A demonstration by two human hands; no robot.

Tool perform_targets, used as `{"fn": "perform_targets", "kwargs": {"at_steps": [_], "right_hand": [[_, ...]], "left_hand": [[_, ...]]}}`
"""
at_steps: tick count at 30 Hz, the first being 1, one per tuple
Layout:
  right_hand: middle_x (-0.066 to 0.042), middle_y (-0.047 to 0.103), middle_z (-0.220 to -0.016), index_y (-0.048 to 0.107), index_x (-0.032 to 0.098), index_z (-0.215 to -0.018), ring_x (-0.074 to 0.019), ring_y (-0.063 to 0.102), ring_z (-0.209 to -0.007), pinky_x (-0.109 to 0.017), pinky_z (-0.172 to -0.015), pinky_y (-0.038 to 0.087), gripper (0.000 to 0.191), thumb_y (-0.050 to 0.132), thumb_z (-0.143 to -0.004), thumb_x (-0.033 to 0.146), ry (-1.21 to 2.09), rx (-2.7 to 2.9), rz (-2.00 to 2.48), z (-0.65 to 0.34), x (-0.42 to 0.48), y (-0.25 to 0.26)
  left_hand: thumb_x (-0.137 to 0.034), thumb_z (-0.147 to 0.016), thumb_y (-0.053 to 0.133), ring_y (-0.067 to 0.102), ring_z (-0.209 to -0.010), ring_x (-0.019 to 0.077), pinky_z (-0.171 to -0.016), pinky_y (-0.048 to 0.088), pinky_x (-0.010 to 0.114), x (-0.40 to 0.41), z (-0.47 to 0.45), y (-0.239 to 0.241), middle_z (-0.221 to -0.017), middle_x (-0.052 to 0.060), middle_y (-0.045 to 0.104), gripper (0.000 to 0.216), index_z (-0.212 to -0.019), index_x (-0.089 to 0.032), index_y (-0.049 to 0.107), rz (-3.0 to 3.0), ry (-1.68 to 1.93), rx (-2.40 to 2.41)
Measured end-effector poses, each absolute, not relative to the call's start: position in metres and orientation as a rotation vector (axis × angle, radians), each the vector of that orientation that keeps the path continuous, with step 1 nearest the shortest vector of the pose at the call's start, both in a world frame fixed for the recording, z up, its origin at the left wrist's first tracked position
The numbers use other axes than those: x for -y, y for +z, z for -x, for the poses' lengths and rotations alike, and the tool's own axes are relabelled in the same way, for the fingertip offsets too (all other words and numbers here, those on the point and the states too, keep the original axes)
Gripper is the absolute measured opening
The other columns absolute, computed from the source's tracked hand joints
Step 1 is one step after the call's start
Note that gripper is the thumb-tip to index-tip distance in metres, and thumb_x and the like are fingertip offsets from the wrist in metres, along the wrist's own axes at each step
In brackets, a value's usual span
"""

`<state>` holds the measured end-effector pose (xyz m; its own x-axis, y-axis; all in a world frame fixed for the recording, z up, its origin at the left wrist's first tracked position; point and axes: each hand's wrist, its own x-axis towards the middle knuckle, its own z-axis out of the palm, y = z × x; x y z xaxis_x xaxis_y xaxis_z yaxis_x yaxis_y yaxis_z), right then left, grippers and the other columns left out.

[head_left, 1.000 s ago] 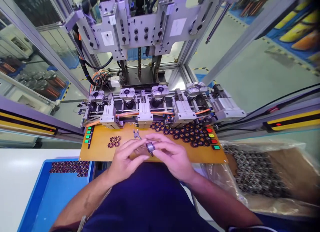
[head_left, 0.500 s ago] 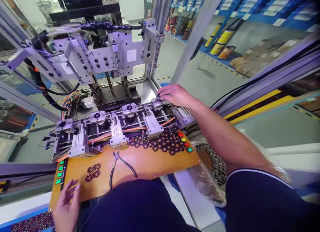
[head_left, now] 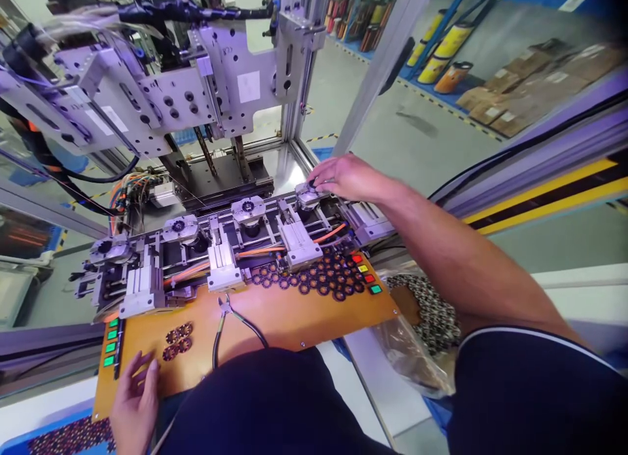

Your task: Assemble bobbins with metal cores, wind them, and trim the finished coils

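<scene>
My right hand [head_left: 346,177] reaches to the rightmost metal fixture [head_left: 307,197] of a row on the machine. Its fingertips close around a small black ring [head_left: 312,184], mostly covered by the fingers. Black rings also sit on the other fixtures, such as the middle fixture [head_left: 248,209]. My left hand [head_left: 136,393] rests by the front left of the orange board [head_left: 275,317], fingers loosely curled and apart, holding nothing. Near it lies a small group of copper-wound rings [head_left: 177,342]. Cutting pliers [head_left: 226,308] with dark handles lie spread on the board.
Many loose black rings [head_left: 318,278] lie at the board's right, beside coloured buttons [head_left: 363,268]. Green buttons [head_left: 110,344] line the left edge. A plastic bag of parts [head_left: 432,317] stands at right, a blue bin [head_left: 29,435] at lower left. Machine plates [head_left: 196,88] overhang the back.
The view has shifted down and closer. My right hand stays at the rightmost fixture, its fingers slightly lower on the ring. My left hand has barely moved.
</scene>
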<state>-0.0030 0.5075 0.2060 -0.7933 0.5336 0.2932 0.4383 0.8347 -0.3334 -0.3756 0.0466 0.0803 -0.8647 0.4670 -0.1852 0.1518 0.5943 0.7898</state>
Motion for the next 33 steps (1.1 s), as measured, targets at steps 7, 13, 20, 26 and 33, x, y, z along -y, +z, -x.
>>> {"fn": "perform_targets", "kwargs": {"at_steps": [7, 13, 20, 26, 33], "right_hand": [[-0.001, 0.076, -0.099, 0.078, 0.019, -0.085, -0.0201, 0.071, -0.096, -0.037, -0.093, 0.056, 0.017, 0.062, -0.082, 0.015, 0.256, 2.656, 0.766, 0.004, -0.504, 0.206], [-0.003, 0.07, -0.119, 0.076, 0.018, -0.103, -0.024, 0.061, -0.122, -0.047, -0.107, 0.05, 0.036, 0.051, -0.082, 0.004, 0.139, 2.598, 0.843, -0.005, -0.488, 0.192], [-0.004, 0.068, -0.123, 0.075, 0.018, -0.107, -0.0258, 0.057, -0.126, -0.047, -0.104, 0.051, 0.047, 0.049, -0.073, -0.002, 0.068, 2.592, 0.894, -0.005, -0.471, 0.177], [-0.008, 0.066, -0.126, 0.074, 0.015, -0.108, -0.03, 0.055, -0.128, -0.053, -0.101, 0.05, 0.048, 0.049, -0.07, -0.001, 0.035, 2.519, 0.953, 0.004, -0.465, 0.171], [-0.01, 0.066, -0.126, 0.071, 0.015, -0.113, -0.0255, 0.058, -0.124, -0.046, -0.104, 0.048, 0.035, 0.047, -0.087, 0.011, 0.007, 2.305, 1.055, -0.003, -0.417, 0.18]], "left_hand": [[-0.068, -0.063, 0.071, 0.069, -0.098, 0.0282, -0.085, 0.057, 0.043, -0.048, 0.375, 0.084, -0.12, 0.011, 0.07, 0.082, -0.129, -0.022, 0.057, -0.461, 1.158, -2.438], [-0.067, -0.061, 0.072, 0.068, -0.1, 0.0295, -0.087, 0.058, 0.045, -0.045, 0.376, 0.082, -0.118, 0.012, 0.07, 0.084, -0.128, -0.02, 0.058, -0.444, 1.202, -2.43], [-0.068, -0.06, 0.071, 0.067, -0.103, 0.0311, -0.087, 0.057, 0.047, -0.047, 0.375, 0.083, -0.122, 0.014, 0.068, 0.083, -0.127, -0.019, 0.058, -0.454, 1.208, -2.411], [-0.064, -0.062, 0.073, 0.069, -0.102, 0.0303, -0.095, 0.055, 0.05, -0.043, 0.372, 0.084, -0.116, 0.013, 0.071, 0.078, -0.123, -0.019, 0.06, -0.487, 1.249, -2.413], [-0.067, -0.067, 0.065, 0.068, -0.106, 0.0323, -0.101, 0.05, 0.053, -0.039, 0.372, 0.075, -0.111, 0.015, 0.072, 0.08, -0.126, -0.015, 0.057, -0.612, 1.209, -2.447]]}}
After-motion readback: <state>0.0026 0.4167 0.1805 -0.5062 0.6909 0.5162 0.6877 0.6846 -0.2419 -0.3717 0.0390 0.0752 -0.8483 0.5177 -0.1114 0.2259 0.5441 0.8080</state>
